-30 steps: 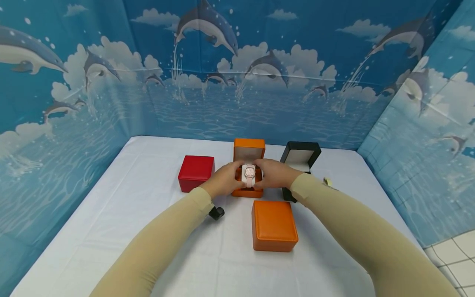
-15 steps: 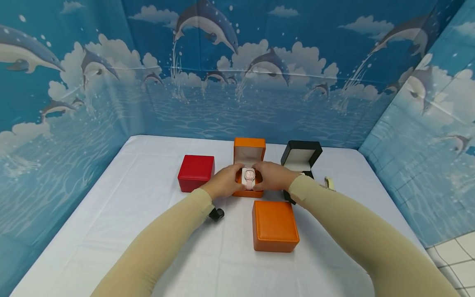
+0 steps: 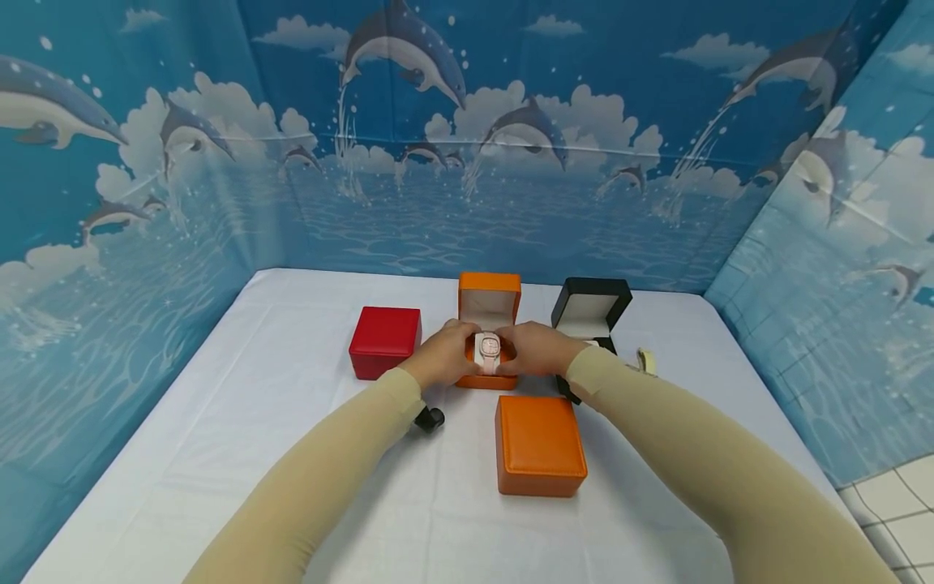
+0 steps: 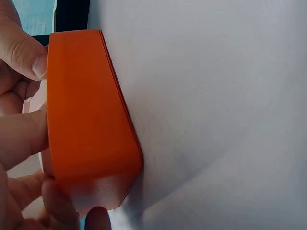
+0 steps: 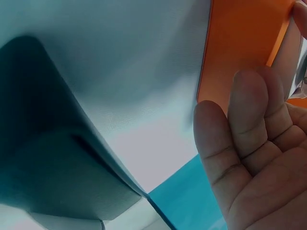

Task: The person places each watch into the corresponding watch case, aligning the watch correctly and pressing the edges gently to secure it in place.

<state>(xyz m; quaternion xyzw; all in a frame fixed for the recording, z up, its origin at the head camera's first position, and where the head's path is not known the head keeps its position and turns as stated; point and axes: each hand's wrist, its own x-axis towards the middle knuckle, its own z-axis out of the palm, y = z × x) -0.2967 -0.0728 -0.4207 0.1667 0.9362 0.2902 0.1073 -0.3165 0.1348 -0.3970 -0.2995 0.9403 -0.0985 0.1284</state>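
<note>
A pale pink wristwatch [image 3: 490, 346] with a squarish face sits on a white cushion, within an opened orange watch box [image 3: 486, 382]. My left hand [image 3: 443, 354] pinches the watch and cushion from the left, thumb at the near side and fingers at the far side. From the right, my right hand [image 3: 541, 349] does the same with thumb and forefinger. The left wrist view shows the box's orange side wall [image 4: 86, 110] with fingers around its upper edge. Other right-hand fingers [image 5: 247, 112] extend along the outside of the box in the right wrist view.
A closed red box [image 3: 385, 341] stands left, and a closed orange box [image 3: 541, 444] nearer me. Behind my right forearm is an opened black box [image 3: 593, 307], with a yellowish watch strap [image 3: 646, 362] beside it. A black object [image 3: 430, 419] lies by my left wrist.
The watch on its cushion has shifted slightly downward into the orange box, and both hands have moved with it. The boxes around have stayed put.
</note>
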